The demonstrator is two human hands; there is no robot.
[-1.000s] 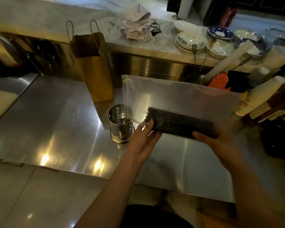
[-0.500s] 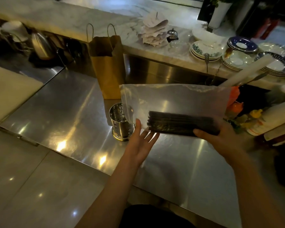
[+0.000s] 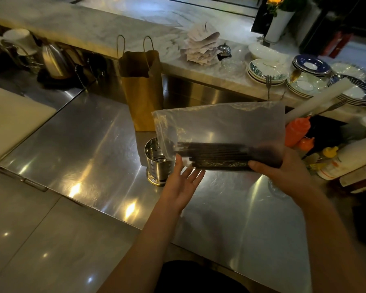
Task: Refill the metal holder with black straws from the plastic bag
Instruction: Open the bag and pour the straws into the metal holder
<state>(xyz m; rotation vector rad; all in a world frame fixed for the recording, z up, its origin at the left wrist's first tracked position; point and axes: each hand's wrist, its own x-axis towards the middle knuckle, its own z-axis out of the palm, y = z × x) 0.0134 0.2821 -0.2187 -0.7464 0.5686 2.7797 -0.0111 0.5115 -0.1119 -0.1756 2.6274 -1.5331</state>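
Frame centre: clear plastic bag (image 3: 220, 123) held level; right hand (image 3: 283, 172) curls its fingers round the bag's right end, clamping the black straws (image 3: 215, 157) through the film. Straws' long axis runs left-right, free ends just above the left hand (image 3: 182, 182), fingers straight, spread, empty. Upright perforated metal holder (image 3: 156, 163) stands on the steel surface (image 3: 82, 144), just frame-left of that hand.

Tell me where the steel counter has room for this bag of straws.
Widest bare patch of the steel counter: between the white cutting board and the brown paper bag with the perforated metal holder. Another: the front edge, below the right hand gripping the clear plastic bag. Crowded: the right side's orange squeeze bottles, stacked plates on the marble ledge.
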